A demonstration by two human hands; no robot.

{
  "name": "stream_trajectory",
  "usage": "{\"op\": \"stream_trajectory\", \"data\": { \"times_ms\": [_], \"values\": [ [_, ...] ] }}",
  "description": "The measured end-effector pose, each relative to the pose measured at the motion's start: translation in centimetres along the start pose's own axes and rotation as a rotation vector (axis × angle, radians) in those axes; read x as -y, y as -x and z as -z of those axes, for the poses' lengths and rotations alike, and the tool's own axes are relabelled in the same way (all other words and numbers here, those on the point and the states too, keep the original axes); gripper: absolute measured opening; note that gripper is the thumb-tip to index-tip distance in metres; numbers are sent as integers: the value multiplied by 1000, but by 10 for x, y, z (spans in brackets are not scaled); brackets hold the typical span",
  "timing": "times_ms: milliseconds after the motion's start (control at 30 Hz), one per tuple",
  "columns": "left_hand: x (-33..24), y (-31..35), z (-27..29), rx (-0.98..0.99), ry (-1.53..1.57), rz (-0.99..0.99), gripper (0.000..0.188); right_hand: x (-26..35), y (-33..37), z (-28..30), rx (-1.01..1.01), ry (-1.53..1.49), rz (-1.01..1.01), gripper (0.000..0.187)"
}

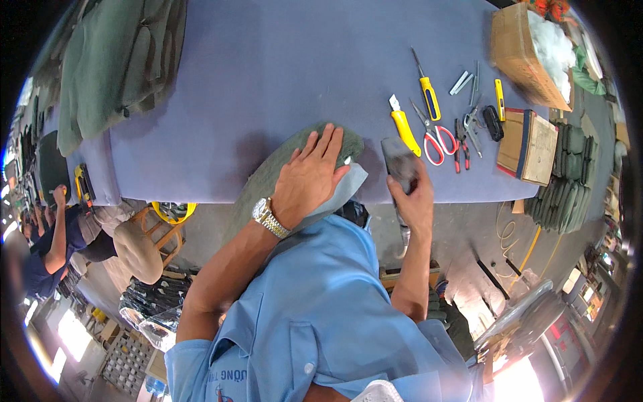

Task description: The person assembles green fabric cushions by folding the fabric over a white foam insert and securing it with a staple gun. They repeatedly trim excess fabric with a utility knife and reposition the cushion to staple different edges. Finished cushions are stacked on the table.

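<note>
My left hand [309, 175] lies flat on a dark green fabric-covered pad [268, 171], its fingers stretched out and pressing the cloth. A paler blue-grey flap [353, 182] shows along the pad's right side, near my thumb. The pad overhangs the table's near edge. To the right, my right hand [414, 197] is closed round a grey tool that looks like a staple gun [400, 164], slightly blurred and apart from the pad. Beyond it on the table lie a yellow utility knife [404, 130] and red-handled scissors [439, 139].
On the blue-covered table [301, 53] are a yellow screwdriver [429, 94], staple strips [462, 82], pliers [466, 144] and a small box [529, 147]. A carton with white stuffing [526, 57] stands far right. Green covers [120, 74] are piled left. Another person [57, 234] works at the far left.
</note>
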State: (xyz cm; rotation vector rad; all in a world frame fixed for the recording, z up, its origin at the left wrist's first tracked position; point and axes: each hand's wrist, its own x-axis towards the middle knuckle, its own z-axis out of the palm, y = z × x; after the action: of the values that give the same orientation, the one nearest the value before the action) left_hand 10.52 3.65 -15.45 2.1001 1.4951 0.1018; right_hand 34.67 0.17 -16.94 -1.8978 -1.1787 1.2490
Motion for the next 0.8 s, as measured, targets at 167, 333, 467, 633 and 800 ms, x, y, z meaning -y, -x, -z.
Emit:
{"op": "stream_trajectory", "data": {
  "times_ms": [167,333,467,633,800],
  "values": [
    [-5,-7,-7,-3,43,26,72,20,25,12,95,-73,274,61],
    [-4,-8,-6,34,68,34,79,23,30,-5,246,-89,354,67],
    [-3,-9,-1,56,100,49,83,23,33,-9,257,-144,246,66],
    [-4,-14,3,106,73,64,86,25,29,-12,261,-90,270,63],
    [-1,-18,5,101,109,67,81,37,25,-19,260,-59,300,59]
  ]
}}
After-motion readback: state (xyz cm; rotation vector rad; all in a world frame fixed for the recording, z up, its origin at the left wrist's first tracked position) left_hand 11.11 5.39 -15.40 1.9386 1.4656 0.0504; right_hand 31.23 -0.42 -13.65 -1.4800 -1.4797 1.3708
